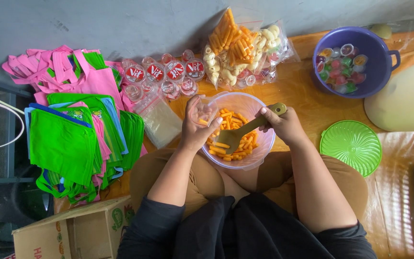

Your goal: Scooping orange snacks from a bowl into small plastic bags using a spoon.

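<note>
A clear pinkish plastic bowl (259, 108) rests in my lap, holding several orange stick snacks (238, 136). My right hand (286, 125) grips the handle of an olive-green scoop (245, 129), whose blade lies among the snacks. My left hand (196, 125) holds a small clear plastic bag (203, 111) open over the bowl's left rim, with a few snacks inside it.
Filled clear snack bags (238, 48) and sealed water cups (166, 73) lie beyond the bowl. A purple tub of jelly cups (379, 79) stands at the right, a green lid (350, 146) below it. Pink and green cloth bags (73, 120) pile at the left, above a cardboard box (73, 230).
</note>
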